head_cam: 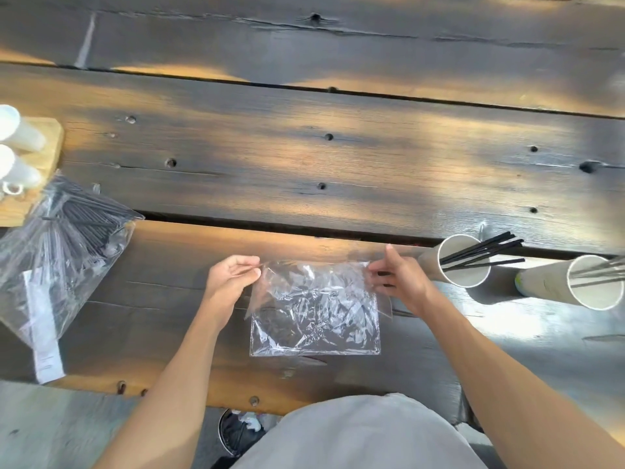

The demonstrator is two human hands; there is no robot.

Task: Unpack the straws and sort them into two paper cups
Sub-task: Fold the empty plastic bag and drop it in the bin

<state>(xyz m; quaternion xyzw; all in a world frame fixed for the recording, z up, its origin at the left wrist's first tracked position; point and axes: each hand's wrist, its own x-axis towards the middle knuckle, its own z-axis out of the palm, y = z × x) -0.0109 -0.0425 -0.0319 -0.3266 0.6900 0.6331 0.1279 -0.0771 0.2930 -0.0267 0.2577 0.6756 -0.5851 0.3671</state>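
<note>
- At centre frame, an empty clear bag (314,309) lies flat and crinkled on the table (304,157), its open end toward the top of the picture.
- Your left hand (230,277) sits at the bag's upper left corner; thumb and fingers are pinched together on the plastic edge.
- Your right hand (399,275) sits at the bag's upper right corner, fingers curled and pressed together on the film there, index finger raised and pointing up-frame.
- At right of frame, two paper cups stand side by side, just apart; the wide lens makes them look tipped, with their mouths toward the lower right.
- Nearer cup (465,262): it holds a fan of black straws (483,253) whose ends project past the rim toward the upper right. It stands just beside your right hand.
- Farther cup (595,282), at the right edge: it holds thin straws (598,274) that look grey or clear; blur hides their exact colour.
- At left of frame, a second bag (64,255) lies slanted, still packed with dark straws, a white label (42,326) along its lower part.
- At upper left, white cylinders (17,154) stand on a wood block (44,154); what they are cannot be told.
- At bottom centre, light fabric (358,434) on your lap fills the view below the table edge.
</note>
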